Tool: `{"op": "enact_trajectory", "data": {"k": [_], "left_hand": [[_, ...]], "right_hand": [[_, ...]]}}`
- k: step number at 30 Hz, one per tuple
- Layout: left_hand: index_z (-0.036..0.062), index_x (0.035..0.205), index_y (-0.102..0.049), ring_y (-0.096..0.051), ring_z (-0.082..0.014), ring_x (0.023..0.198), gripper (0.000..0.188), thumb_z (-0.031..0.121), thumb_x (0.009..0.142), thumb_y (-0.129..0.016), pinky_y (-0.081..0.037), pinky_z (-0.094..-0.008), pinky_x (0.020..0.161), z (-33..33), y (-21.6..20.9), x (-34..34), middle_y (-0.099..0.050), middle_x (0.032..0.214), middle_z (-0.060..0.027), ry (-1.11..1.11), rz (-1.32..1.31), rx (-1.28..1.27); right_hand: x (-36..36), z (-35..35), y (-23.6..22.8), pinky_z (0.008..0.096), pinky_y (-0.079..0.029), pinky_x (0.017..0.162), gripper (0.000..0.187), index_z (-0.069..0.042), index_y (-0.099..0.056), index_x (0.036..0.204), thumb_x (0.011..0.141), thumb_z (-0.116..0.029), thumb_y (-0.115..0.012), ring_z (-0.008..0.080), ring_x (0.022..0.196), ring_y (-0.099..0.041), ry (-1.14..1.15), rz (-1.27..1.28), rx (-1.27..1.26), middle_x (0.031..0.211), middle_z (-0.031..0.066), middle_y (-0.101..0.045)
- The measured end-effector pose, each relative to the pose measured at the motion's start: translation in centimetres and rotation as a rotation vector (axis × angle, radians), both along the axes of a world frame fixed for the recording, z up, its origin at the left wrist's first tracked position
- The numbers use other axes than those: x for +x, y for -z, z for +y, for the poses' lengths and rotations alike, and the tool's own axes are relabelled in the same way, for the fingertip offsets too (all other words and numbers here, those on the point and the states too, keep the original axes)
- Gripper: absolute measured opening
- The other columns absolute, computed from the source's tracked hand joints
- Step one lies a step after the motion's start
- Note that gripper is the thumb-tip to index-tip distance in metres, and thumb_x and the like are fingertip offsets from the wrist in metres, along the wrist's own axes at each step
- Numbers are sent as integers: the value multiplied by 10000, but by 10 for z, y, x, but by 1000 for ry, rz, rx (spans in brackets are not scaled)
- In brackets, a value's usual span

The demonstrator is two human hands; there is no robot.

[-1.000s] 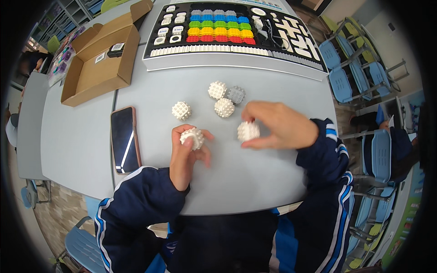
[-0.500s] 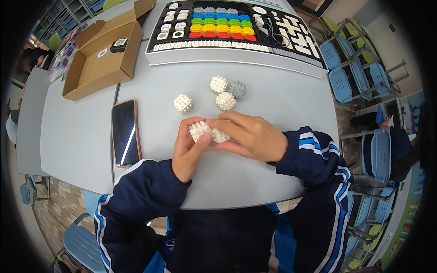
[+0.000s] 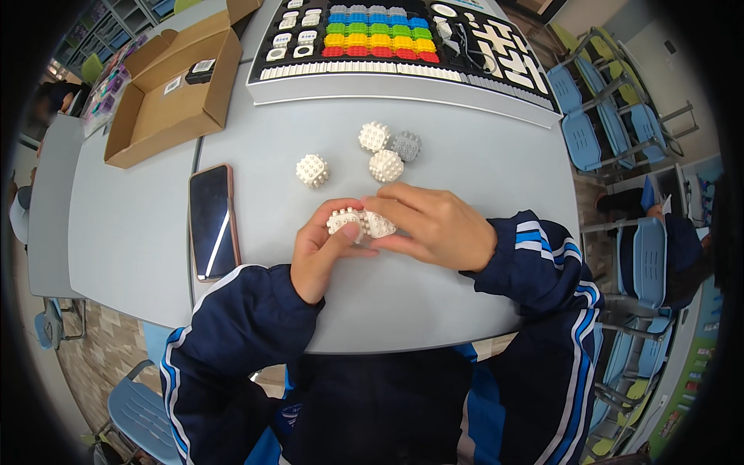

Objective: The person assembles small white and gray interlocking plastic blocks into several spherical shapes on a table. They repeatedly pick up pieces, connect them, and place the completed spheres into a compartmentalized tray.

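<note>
Near the front of the grey table, my left hand [image 3: 319, 246] is closed round a white studded block [image 3: 345, 222], its thumb pressed on the near face. My right hand [image 3: 435, 225] pinches a second white studded block [image 3: 378, 225] from the right. The two blocks touch side by side; fingers cover parts of both, so I cannot tell whether they are joined. Beyond my hands lie a lone white studded block [image 3: 312, 170] and a cluster of two white blocks, one farther [image 3: 374, 136] and one nearer [image 3: 386, 166], beside a grey studded block [image 3: 406, 146].
A dark-screened phone [image 3: 211, 222] lies left of my hands. An open cardboard box [image 3: 167, 101] stands at the far left. Across the back sits a large kit tray [image 3: 403, 94] with coloured blocks and white parts. Blue chairs [image 3: 585, 143] are stacked at the right.
The held blocks have shifted slightly right and turned in my fingers. The right-hand block shows more of its face now. The blocks lying on the table stay put.
</note>
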State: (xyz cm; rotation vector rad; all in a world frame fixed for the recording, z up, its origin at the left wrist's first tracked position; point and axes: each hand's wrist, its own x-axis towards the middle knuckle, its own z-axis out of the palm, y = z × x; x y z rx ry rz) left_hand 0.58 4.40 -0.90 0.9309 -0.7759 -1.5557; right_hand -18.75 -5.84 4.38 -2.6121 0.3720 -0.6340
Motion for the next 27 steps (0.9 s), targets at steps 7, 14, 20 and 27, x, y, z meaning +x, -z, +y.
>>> {"op": "enact_trajectory", "data": {"k": [7,14,20,27], "left_hand": [[3,1341,-463,-630,-183,1042,402,171,992,-569,-582,-369,860,-2,-3,0,-567,1255,-109,40,-28,13],[-25,1293,-523,-656,-155,966,423,65,912,-682,-579,-315,827,-4,-12,0,-648,1107,-82,47,-81,67],[-47,1240,-570,-668,-133,905,406,62,882,-725,-560,-274,823,-7,-13,2,-684,1028,-67,46,-80,73],[-51,1224,-587,-667,-138,913,412,68,861,-742,-557,-283,813,-8,-9,2,-691,1060,-91,-16,-134,125]], "right_hand": [[2,1,2,345,-562,678,461,4,-614,1169,773,-164,-778,279,801,-662,0,-42,-43,1000,130,-617],[4,6,4,323,-568,646,489,4,-619,1187,760,-162,-789,260,784,-663,-10,-39,-97,1014,131,-630],[-1,4,-6,321,-564,662,562,-82,-598,1277,755,-171,-787,257,794,-654,-29,14,38,1177,163,-587],[-25,-67,-20,403,-523,830,555,-103,-601,1256,744,-214,-785,338,975,-622,224,140,-336,1198,170,-584]]}}
